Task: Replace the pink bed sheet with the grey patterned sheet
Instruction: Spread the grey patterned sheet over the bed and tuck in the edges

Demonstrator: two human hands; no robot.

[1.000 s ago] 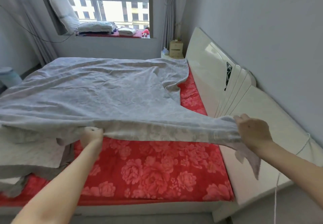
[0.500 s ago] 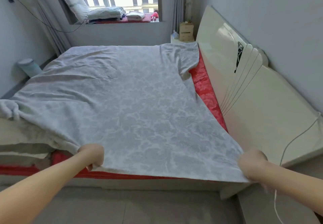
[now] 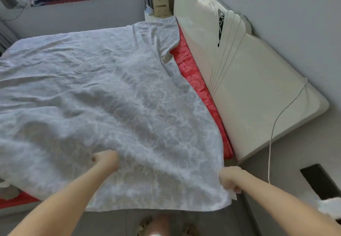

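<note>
Head view — left hand [image 3: 106, 160] and right hand [image 3: 229, 179] grip grey patterned sheet [image 3: 110, 92] over pink sheet [image 3: 195, 77] — headboard [image 3: 249, 88] alongside.

Head camera, looking steeply down across bed [image 3: 55, 210], close.

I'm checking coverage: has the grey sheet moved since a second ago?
Yes. The grey sheet dropped and its corner slid along the headboard to its near end, covering most of the red sheet; a strip still shows.

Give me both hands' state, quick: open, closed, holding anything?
Left hand: closed, fingers gripping a bunch of the grey patterned sheet.
Right hand: closed, gripping the same sheet's near right corner.
</note>
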